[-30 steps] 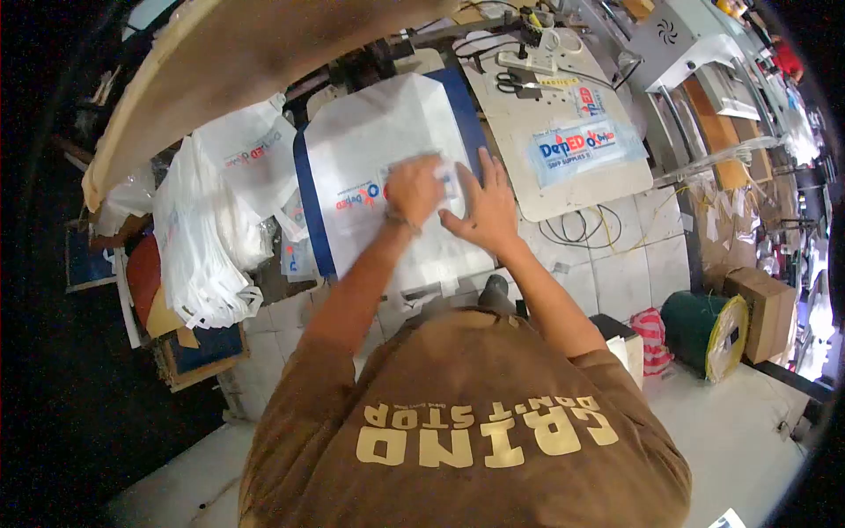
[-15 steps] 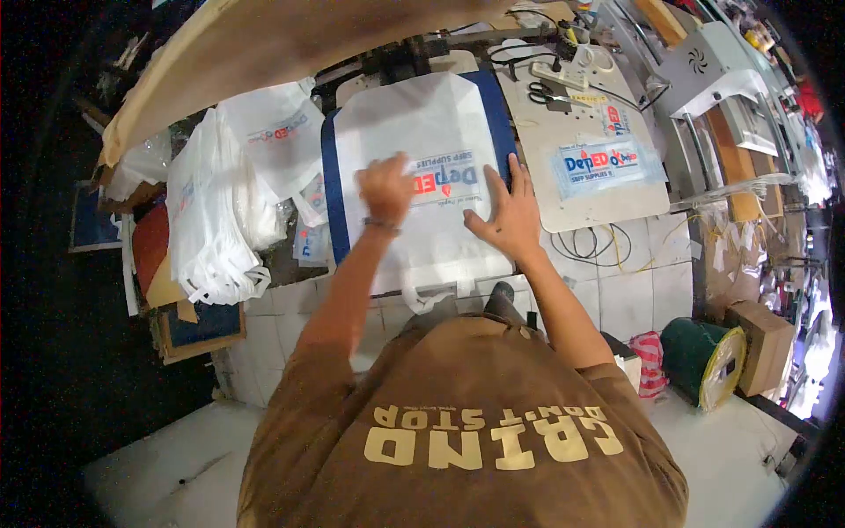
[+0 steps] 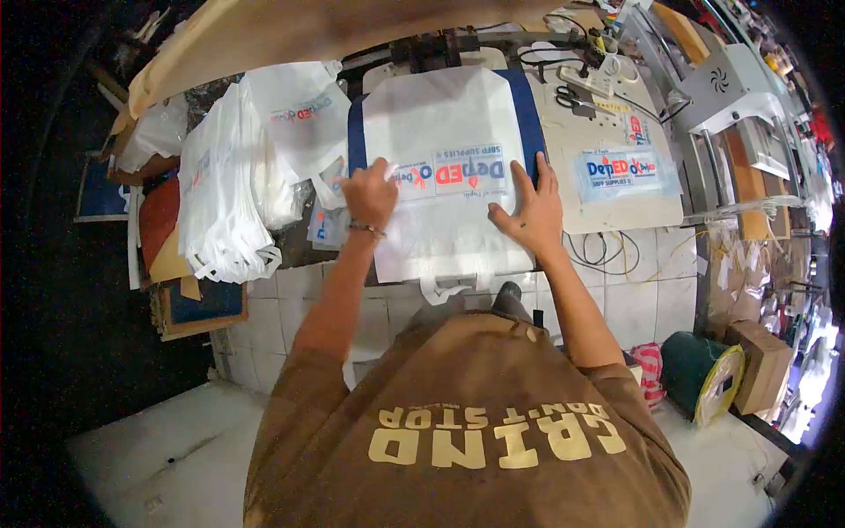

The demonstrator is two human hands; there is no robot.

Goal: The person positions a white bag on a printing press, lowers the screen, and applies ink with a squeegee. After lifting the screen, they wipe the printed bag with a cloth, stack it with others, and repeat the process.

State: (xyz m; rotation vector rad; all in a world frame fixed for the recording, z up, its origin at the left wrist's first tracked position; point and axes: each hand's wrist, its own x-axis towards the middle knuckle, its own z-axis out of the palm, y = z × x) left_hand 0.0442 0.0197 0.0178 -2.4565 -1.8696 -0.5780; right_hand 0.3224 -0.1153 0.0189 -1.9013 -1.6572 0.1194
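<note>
A white bag (image 3: 440, 110) with a blue and red print (image 3: 466, 172) lies flat over a dark blue board (image 3: 527, 114), handles toward my body. My left hand (image 3: 370, 195) is over the bag's left part, at the left end of the print. Its fingers are bent together, with a small whitish bit at the tips that I cannot make out. My right hand (image 3: 532, 207) lies with fingers spread on the bag's right edge and the board, holding nothing.
A pile of white bags (image 3: 220, 185) is at the left. On the pale board (image 3: 607, 211) at the right are a printed sheet (image 3: 620, 172), scissors (image 3: 576, 101) and a power strip (image 3: 588, 79). A grey machine (image 3: 722, 88) stands farther right. Cables (image 3: 607, 255) hang below.
The whole view has shifted, moving the scene to the right. My left hand has moved left across the bag, uncovering more of the print. My right hand stays spread at the right edge.
</note>
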